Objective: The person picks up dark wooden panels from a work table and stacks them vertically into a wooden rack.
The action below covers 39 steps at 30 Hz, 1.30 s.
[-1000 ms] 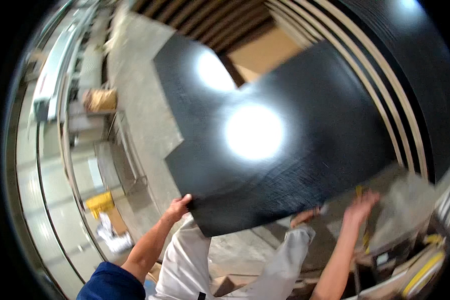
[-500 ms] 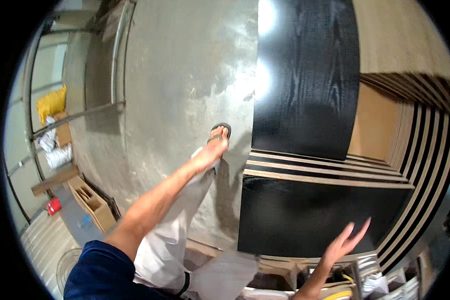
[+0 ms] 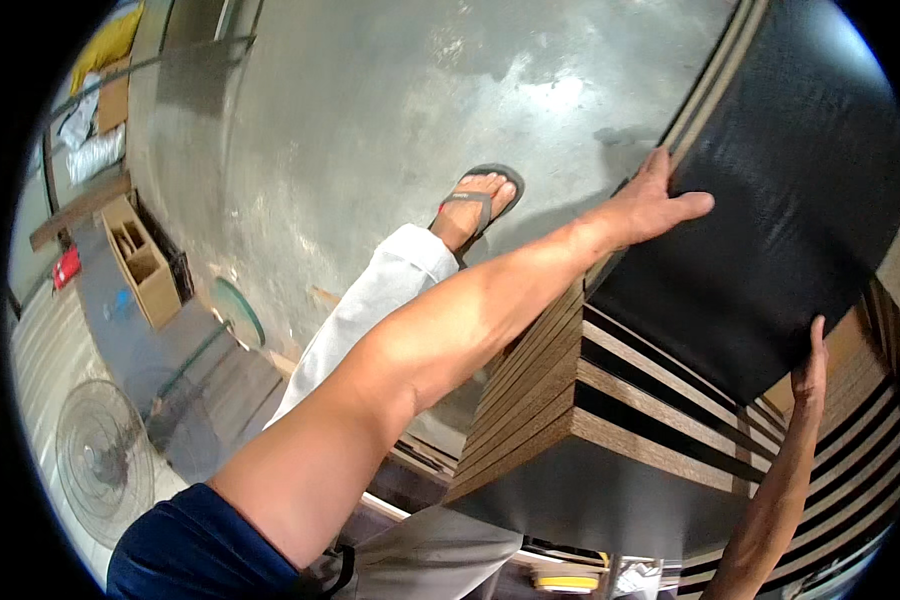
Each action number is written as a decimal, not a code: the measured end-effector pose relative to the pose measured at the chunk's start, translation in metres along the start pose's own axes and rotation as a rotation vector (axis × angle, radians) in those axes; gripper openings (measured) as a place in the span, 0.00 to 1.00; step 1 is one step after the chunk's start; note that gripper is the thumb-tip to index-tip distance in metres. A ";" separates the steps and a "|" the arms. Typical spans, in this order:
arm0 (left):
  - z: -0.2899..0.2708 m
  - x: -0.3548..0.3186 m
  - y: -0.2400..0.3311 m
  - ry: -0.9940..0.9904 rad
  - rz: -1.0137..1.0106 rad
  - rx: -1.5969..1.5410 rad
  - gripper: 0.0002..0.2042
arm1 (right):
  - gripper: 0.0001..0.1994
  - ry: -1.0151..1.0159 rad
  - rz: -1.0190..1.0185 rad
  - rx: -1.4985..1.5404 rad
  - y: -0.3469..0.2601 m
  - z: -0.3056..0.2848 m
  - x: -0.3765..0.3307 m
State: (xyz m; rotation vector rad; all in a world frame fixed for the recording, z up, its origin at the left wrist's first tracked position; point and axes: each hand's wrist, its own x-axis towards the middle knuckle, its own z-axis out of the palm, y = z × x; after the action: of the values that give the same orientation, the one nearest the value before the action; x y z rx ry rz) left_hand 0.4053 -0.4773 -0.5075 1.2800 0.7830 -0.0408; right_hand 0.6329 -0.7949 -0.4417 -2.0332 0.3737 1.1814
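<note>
A large black wood-grain panel (image 3: 745, 270) lies on top of a stack to the right. My left hand (image 3: 660, 203) grips its left edge, thumb resting on the black face and fingers over the side. At the opposite edge, my right hand (image 3: 812, 368) has its fingers upright against the panel's side; part of that grip is hidden. Nearer to me stands a row of black boards with pale plywood edges (image 3: 660, 405), fanned slightly apart.
More striped-edge boards (image 3: 850, 470) are stacked at the far right. A sandaled foot (image 3: 478, 205) stands on the concrete floor (image 3: 370, 110). On the left are a floor fan (image 3: 100, 450), a cardboard box (image 3: 142, 262) with dividers and a yellow bag (image 3: 107, 45).
My left arm has swung right and forward from beside my leg onto the panel's edge. My right hand has moved from mid-air to the panel's right side. The view has turned.
</note>
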 end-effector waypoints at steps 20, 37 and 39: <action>0.003 -0.014 0.008 -0.048 -0.007 0.163 0.40 | 0.50 0.389 0.052 -0.330 0.015 -0.005 -0.010; -0.132 0.066 0.225 -0.294 -0.235 0.740 0.36 | 0.41 0.374 0.008 -0.581 -0.147 0.161 -0.073; -0.141 0.145 0.258 -0.349 -0.158 0.802 0.34 | 0.39 0.329 0.005 -0.526 -0.177 0.167 -0.069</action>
State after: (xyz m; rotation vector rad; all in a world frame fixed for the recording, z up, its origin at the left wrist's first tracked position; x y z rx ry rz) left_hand 0.5568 -0.2162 -0.3797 1.8883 0.5695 -0.7490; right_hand 0.5935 -0.5608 -0.3536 -2.6982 0.2378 1.0181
